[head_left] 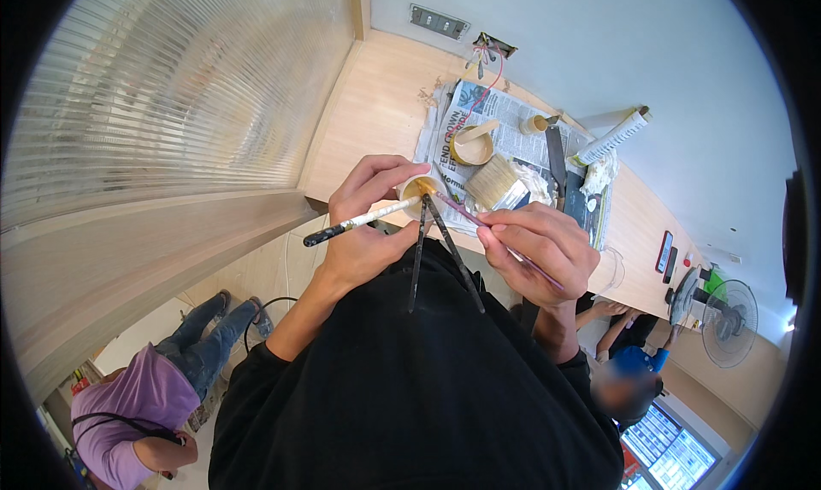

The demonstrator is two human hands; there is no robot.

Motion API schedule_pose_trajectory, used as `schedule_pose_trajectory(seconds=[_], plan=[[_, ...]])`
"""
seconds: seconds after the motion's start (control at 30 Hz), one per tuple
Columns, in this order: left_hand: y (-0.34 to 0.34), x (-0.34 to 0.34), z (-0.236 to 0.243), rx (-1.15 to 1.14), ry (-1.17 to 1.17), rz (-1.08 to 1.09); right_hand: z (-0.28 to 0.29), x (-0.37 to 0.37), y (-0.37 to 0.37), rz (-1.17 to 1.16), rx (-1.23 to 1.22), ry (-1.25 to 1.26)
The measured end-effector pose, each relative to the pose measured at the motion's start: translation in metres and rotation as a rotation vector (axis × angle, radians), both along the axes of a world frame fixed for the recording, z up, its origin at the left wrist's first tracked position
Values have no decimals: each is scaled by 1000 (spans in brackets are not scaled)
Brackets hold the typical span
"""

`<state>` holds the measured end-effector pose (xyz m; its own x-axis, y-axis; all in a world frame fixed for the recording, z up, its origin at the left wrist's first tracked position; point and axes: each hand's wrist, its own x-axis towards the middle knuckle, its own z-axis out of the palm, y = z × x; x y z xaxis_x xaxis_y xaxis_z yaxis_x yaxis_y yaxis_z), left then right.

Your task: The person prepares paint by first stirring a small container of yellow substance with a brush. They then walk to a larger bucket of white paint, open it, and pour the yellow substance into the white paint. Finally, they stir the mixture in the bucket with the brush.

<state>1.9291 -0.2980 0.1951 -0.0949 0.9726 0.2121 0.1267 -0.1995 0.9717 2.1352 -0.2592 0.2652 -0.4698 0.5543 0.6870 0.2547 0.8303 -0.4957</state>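
Observation:
My left hand (pixel 351 238) is wrapped round a small whitish cup (pixel 407 206), held up in front of the wooden counter. Out of the cup lean a white-handled brush (pixel 368 220) with a black end and two thin dark handles (pixel 416 268). Pinched in my right hand (pixel 543 250) is a slim purple-handled paintbrush (pixel 462 212), its tip reaching into the cup mouth. Just beyond, on newspaper (pixel 522 105), lie a wide bristle brush (pixel 492 184) and a tub of beige paste (pixel 470 151) with a flat stick (pixel 477 132) across it.
Farther right are a small jar (pixel 534 125), a dark-bladed scraper (pixel 556 152) and a sealant tube (pixel 616 137). Loose wires hang from a wall opening (pixel 494 45). A ribbed panel (pixel 171 88) rises at left. A fan (pixel 729 323) and two people (pixel 145 392) are nearby.

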Motion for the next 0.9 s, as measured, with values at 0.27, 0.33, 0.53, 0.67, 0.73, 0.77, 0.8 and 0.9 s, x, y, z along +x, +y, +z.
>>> schedule_pose_trajectory(seconds=[0.27, 0.33, 0.53, 0.67, 0.73, 0.77, 0.8, 0.9], plan=[[2, -2, 3, 1, 8, -16, 0, -3, 4, 5, -4, 13], [3, -2, 2, 1, 5, -18, -1, -4, 4, 7, 1, 13], [2, 0, 1, -4, -14, -26, -4, -3, 7, 15, 27, 19], [2, 0, 2, -3, -10, -34, -2, 0, 6, 45, 10, -8], [1, 2, 3, 16, -25, -30, -1, 0, 6, 52, -4, -19], [1, 2, 3, 25, -33, -29, -1, -2, 5, 47, -10, -14], [1, 2, 4, 29, -29, -24, -1, -3, 5, 42, -17, -9], [1, 3, 6, 42, -34, -20, -1, -5, 3, 9, -17, -16]])
